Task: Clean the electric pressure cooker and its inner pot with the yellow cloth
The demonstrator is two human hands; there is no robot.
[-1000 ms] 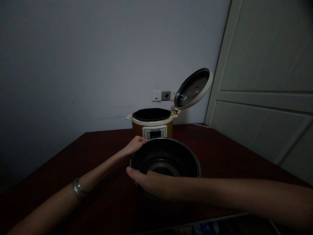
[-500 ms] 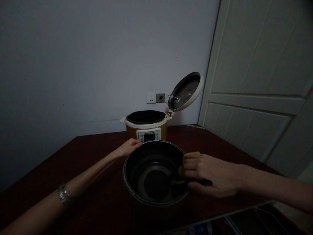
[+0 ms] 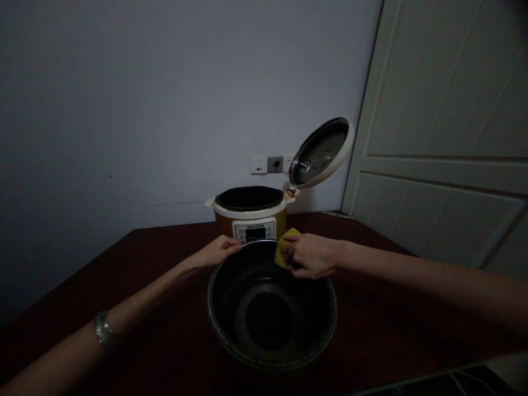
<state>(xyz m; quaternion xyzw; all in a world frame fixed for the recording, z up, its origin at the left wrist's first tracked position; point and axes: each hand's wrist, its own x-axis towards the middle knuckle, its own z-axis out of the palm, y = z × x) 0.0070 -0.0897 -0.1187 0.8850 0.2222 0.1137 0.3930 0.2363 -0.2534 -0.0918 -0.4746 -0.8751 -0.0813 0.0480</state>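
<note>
A dark, round inner pot (image 3: 270, 319) stands in front of me on the table, its mouth turned up toward me. My left hand (image 3: 218, 250) pinches its rim at the far left, fingers closed on the edge. Across the pot, my right hand (image 3: 309, 256) grips a yellow sponge (image 3: 282, 250) against the far right part of the rim and inner wall. Some of the right fingers are hidden behind the hand and sponge. Behind the pot sits a white and brown electric cooker (image 3: 251, 212), its hinged lid (image 3: 322, 153) raised to the right.
The dark red table (image 3: 165, 264) meets a pale wall (image 3: 124, 110) with sockets (image 3: 275, 164) above the cooker. A white panelled door (image 3: 437, 137) stands at the right. A dark framed object (image 3: 445, 382) lies at the lower right edge.
My right hand has moved the sponge from the pot's right side along the rim to its far right. The left hand keeps its place on the rim. The view has shifted slightly.
</note>
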